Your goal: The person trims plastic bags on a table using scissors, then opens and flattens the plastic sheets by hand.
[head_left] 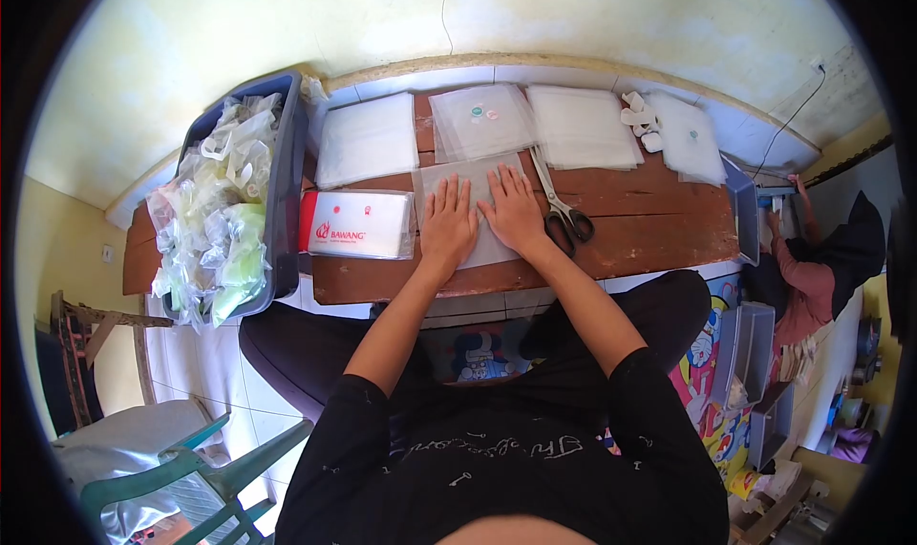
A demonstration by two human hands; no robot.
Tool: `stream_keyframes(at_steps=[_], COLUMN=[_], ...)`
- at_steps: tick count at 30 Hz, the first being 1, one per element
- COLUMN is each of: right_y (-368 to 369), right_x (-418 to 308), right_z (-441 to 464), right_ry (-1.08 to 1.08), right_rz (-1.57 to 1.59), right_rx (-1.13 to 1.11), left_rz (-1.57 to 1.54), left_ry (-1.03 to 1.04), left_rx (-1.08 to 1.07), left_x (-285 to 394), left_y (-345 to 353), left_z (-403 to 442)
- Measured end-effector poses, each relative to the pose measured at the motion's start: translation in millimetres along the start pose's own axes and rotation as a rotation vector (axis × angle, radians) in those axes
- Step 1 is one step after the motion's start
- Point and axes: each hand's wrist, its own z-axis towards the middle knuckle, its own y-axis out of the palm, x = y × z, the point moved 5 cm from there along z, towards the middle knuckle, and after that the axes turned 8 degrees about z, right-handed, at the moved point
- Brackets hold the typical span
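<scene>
Both palms lie flat on a clear plastic bag at the front middle of the wooden table. My left hand rests on its left part, fingers stretched out. Beside it, my right hand presses the right part, fingers spread. Just right of that hand are scissors with black handles, blades pointing away from me. To the left sits a pack of plastic bags with red print reading BAWANG. Behind my hands lies a stack of clear bags with two small round stickers on it.
Further bag stacks line the table's back. White tape-like pieces lie between two of them. A grey crate heaped with plastic bags stands left. Another person sits at right near grey bins. A green chair is lower left.
</scene>
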Motion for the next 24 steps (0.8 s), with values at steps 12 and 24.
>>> stream_keyframes(at_steps=[12, 24], right_y=[-95.2, -105.7], right_x=[21.4, 55.7], right_z=[-37.2, -74.4], right_ry=[0.106, 0.365], right_rz=[0.088, 0.085], right_rx=[0.172, -0.066], left_rz=[-0.010, -0.012], left_ry=[0.003, 0.006], left_rx=[-0.011, -0.009], left_x=[1.3, 0.2], left_y=[-2.2, -2.0], left_z=[-1.4, -0.9])
